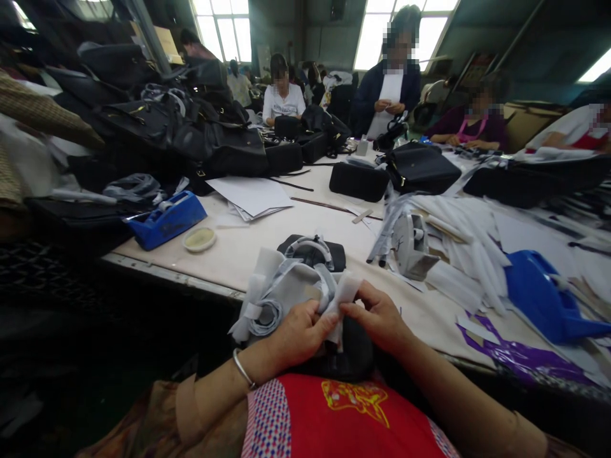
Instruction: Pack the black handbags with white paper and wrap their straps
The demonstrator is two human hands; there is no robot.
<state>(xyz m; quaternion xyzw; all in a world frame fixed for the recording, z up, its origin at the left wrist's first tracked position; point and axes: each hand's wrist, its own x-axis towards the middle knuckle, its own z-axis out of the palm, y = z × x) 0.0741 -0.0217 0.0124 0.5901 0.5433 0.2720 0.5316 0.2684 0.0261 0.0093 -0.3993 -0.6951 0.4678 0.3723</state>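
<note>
A black handbag point(356, 350) lies at the table's near edge against my red apron, its handle point(305, 245) wrapped in pale film. My left hand point(303, 331) is closed on a strip of white foam wrap point(347, 289) over the bag. From the other side, my right hand point(377, 312) pinches the same foam strip between thumb and fingers. Left of my hands, a coiled strap in clear wrapping point(266, 317) rests on the bag beside more white foam. What lies under my fingers is hidden.
A blue tape dispenser point(169, 219) and a small round dish point(199, 239) stand at left. White paper sheets point(252, 196) lie ahead. To the right are a white tape dispenser point(410, 248), piled foam strips point(458, 229) and another blue dispenser point(548, 296). Several people work across the table.
</note>
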